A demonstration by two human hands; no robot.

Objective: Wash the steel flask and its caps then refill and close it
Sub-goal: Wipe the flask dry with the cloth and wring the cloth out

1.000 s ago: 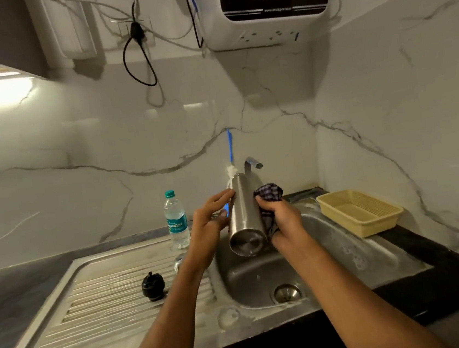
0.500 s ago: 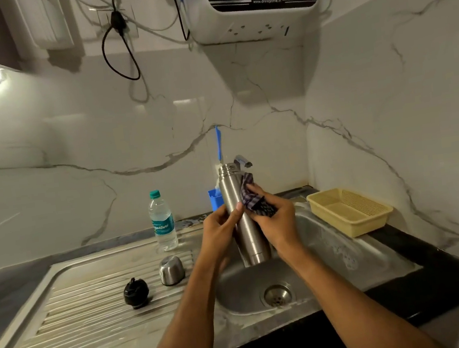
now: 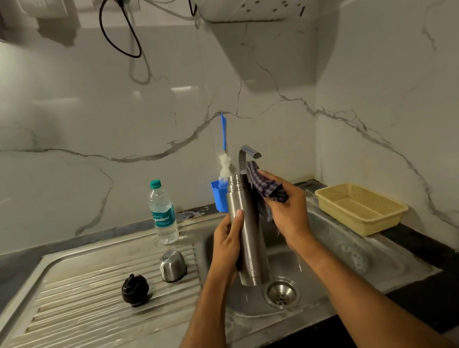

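The steel flask (image 3: 247,229) stands nearly upright above the sink basin (image 3: 328,251), mouth up and uncapped. My left hand (image 3: 227,242) grips its body from the left, thumb on the front. My right hand (image 3: 286,210) holds a checked cloth (image 3: 264,188) against the flask's upper right side. The steel outer cap (image 3: 172,265) and the black inner cap (image 3: 135,290) sit on the ribbed drainboard (image 3: 79,299) to the left.
A tap (image 3: 247,156) rises just behind the flask. A blue cup (image 3: 219,196) with a blue-handled brush (image 3: 224,145) stands at the back. A plastic water bottle (image 3: 162,213) is on the drainboard's far edge. A yellow basket (image 3: 361,207) sits right of the sink.
The flask swung from tilted, bottom toward me, to upright. My right hand slid the cloth up toward the flask's neck. The view dropped, revealing the steel cap.
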